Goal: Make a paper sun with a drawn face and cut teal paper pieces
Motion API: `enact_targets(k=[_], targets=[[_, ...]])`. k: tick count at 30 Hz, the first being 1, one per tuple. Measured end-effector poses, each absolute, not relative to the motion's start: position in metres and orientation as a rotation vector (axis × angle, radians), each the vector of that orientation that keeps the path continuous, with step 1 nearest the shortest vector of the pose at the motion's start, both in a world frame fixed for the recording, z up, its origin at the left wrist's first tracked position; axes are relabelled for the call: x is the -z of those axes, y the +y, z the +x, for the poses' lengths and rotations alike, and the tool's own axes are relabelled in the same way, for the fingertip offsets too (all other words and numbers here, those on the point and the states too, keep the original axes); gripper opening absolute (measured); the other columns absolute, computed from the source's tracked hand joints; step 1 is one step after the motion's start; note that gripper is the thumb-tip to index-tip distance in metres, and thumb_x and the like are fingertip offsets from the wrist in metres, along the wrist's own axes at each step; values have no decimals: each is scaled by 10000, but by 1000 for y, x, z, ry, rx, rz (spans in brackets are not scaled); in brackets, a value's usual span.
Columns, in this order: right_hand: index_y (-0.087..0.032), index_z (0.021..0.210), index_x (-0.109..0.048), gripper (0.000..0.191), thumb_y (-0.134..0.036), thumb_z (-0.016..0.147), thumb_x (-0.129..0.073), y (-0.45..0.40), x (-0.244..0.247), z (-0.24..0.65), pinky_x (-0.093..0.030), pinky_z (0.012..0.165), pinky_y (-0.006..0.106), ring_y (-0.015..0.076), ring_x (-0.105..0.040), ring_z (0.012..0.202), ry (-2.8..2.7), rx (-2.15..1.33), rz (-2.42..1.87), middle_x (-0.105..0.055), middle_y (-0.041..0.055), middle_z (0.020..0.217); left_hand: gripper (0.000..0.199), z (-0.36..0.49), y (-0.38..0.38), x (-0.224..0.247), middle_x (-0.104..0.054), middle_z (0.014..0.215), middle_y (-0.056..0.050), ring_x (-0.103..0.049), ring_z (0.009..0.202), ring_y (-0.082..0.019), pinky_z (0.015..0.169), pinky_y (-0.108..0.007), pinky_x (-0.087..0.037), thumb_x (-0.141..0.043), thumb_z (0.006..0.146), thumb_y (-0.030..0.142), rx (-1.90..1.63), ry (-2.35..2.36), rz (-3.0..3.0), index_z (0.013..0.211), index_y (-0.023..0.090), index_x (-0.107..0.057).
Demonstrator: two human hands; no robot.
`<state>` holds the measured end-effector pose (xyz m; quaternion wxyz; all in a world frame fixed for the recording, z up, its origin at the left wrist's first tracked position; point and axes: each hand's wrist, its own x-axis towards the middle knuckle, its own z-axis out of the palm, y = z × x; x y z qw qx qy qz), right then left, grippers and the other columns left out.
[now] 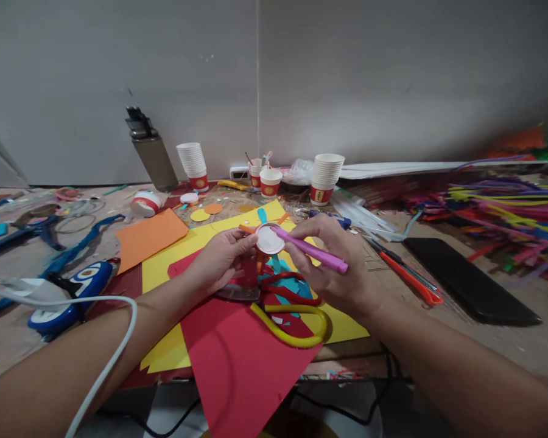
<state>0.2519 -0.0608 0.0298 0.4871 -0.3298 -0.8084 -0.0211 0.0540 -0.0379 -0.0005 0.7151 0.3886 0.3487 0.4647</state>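
My left hand (223, 258) pinches the edge of a round white piece (271, 239) with a raised rim, which looks like a paper cup's base. Orange and teal paper strips stick out around it. In my right hand (335, 261) is a purple pen (317, 251), its far end touching or just over the piece's right side; I cannot tell which. Below both hands lie scissors with red and yellow handles (301, 342), resting on red paper (237, 365) and teal scraps (295, 286). Yellow sheets (164, 331) spread underneath.
Stacked paper cups (327, 176) and a grey-brown bottle (155, 161) stand along the wall. To the right are a black phone (468, 280), an orange cutter (408, 277) and many pipe cleaners (506, 213). A white cable (114, 359) crosses over my left forearm. Orange paper (151, 237) lies left.
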Motion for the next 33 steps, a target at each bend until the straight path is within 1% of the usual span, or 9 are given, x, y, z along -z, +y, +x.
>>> enact_targets(k=[2,5,9,13,17,22,26,29,33], targets=[[-218,940,-567,97,-223,854,-611,-61,-30,252,-480,710,331,175,-614,795,-1875,-113,-815,-642,33,883,221,53,-37,-1,-718,810,-84,-676,688,-152,631,-253,-562,-749,745,259,-1040,778,809,893,115,-670],[-225,1039,-581,144,-255,898,-570,-57,-29,252,-513,737,321,158,-641,824,-1719,-396,-825,-651,36,962,159,53,-35,-4,-716,826,-85,-677,713,-148,659,-252,-570,-720,770,226,-1093,786,757,857,114,-648],[-214,1030,-598,156,-298,905,-560,-47,-27,252,-516,762,326,147,-644,792,-1561,-577,-929,-658,21,886,150,52,-35,-2,-707,839,-70,-675,736,-143,664,-249,-572,-709,778,219,-1148,780,752,872,125,-639],[-194,1002,-606,199,-337,863,-599,-39,-22,252,-510,768,327,158,-628,846,-1530,-666,-1000,-661,42,947,217,52,-36,1,-704,828,-66,-670,708,-141,669,-263,-573,-732,757,248,-1130,769,787,915,128,-643],[-190,1044,-595,291,-386,831,-628,-38,-16,250,-504,780,331,172,-604,913,-1561,-762,-1011,-645,57,1030,258,54,-40,-2,-704,797,-57,-665,664,-142,601,-249,-556,-764,722,276,-1116,775,820,899,130,-645],[-194,1061,-564,360,-389,783,-683,-39,-14,247,-515,717,315,150,-607,796,-1555,-928,-949,-643,34,909,273,55,-42,-4,-707,801,-48,-660,672,-134,608,-240,-547,-771,714,285,-1120,765,826,909,138,-649],[-192,1126,-547,377,-346,804,-669,-40,-14,247,-515,719,309,147,-605,822,-1571,-878,-935,-637,42,943,246,54,-39,-2,-693,781,-29,-634,646,-109,597,-215,-529,-759,725,279,-1171,772,802,884,133,-642],[-187,1116,-549,348,-333,819,-654,-41,-14,247,-512,750,327,152,-609,839,-1577,-863,-942,-639,46,946,227,54,-37,0,-687,802,-19,-628,660,-95,626,-206,-523,-743,743,290,-1189,771,787,873,138,-634],[-189,1089,-548,329,-349,821,-650,-40,-12,245,-513,693,300,144,-616,785,-1530,-924,-926,-646,38,915,223,54,-38,-1,-660,759,8,-608,631,-73,615,-185,-507,-751,735,291,-1210,777,785,835,148,-613]])
